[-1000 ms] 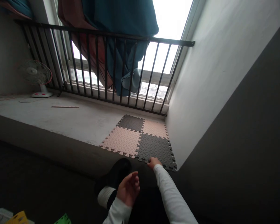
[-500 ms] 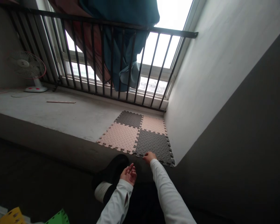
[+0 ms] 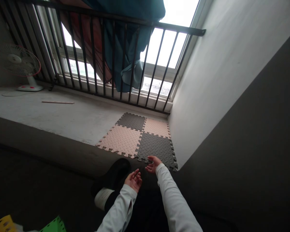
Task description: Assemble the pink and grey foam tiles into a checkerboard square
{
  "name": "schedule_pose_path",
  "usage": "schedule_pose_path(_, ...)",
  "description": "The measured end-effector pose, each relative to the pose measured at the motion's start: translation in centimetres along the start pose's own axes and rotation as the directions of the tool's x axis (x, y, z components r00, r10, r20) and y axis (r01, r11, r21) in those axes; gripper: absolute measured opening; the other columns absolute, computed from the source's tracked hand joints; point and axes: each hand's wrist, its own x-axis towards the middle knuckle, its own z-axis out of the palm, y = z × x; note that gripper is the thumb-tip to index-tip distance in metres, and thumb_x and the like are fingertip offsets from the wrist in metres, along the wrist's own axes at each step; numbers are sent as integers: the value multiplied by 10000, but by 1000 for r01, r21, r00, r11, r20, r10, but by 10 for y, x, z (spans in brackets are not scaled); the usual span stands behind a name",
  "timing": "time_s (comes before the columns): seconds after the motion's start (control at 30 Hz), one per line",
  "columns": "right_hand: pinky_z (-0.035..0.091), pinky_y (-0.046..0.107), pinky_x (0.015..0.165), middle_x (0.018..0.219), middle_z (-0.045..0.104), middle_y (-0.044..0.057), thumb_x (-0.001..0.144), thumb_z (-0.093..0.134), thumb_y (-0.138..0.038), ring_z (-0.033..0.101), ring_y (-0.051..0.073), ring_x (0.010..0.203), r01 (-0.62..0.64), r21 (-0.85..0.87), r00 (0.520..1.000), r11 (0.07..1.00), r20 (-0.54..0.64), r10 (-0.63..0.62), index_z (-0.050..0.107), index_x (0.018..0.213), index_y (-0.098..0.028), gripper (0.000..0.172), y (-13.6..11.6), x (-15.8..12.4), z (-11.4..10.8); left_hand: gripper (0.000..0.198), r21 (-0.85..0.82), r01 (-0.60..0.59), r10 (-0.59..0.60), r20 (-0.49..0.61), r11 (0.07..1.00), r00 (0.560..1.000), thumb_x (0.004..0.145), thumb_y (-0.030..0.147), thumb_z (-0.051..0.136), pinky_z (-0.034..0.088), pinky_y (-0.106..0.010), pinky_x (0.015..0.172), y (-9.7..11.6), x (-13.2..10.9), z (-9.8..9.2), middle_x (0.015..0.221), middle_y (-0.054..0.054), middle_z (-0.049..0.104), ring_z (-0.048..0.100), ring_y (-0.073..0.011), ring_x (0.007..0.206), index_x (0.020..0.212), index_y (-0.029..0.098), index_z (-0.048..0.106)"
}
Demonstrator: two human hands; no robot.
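Four-square foam puzzle mat tiles, a pink tile (image 3: 120, 140) and a dark grey tile (image 3: 157, 147) in front, lie joined with another grey tile (image 3: 131, 121) and pink tile (image 3: 157, 127) behind. My right hand (image 3: 154, 164) is at the front edge of the near grey tile, fingers parted and curved, with nothing visible in them. Lower and to its left, my left hand (image 3: 133, 181) is turned palm up off the mat, its fingers loosely bent and apart. A thin dark line shows between those fingers; whether it is an object or a gap is unclear.
The mat lies on a raised concrete ledge (image 3: 82, 124) against the right wall (image 3: 203, 90). Behind stand a black railing (image 3: 120, 96) and curtains (image 3: 135, 42). A fan (image 3: 30, 85) and a thin strip (image 3: 58, 102) rest leftward. My shoe (image 3: 116, 174) is below; yellow (image 3: 4, 224) and green (image 3: 54, 225) pieces lie lower left.
My right hand has loosened from a pinch at the grey tile's front edge, and its fingers have spread. My left hand stays nearly in place. The view has shifted slightly.
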Motion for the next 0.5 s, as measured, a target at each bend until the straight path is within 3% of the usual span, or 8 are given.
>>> schedule_pose_path(0.27,428,230,563,895,436,67,714,400,-372,532,114,721,-79,293,994,953,99,52,445,876,-187,250,0,-3,-8,295,31,2,-2,-7,1000,1000,752,155,405,410,-191,460,-4,2,2,578,-17,551,483,-63,460,1026,97,495)
schedule_pose_path(0.5,399,202,529,742,443,19,665,458,-350,508,86,612,-71,484,997,872,73,41,474,788,-169,220,0,-1,-9,270,48,8,-8,-13,999,1000,765,165,401,408,-189,454,-9,6,1,583,-18,549,484,-62,452,1006,91,498)
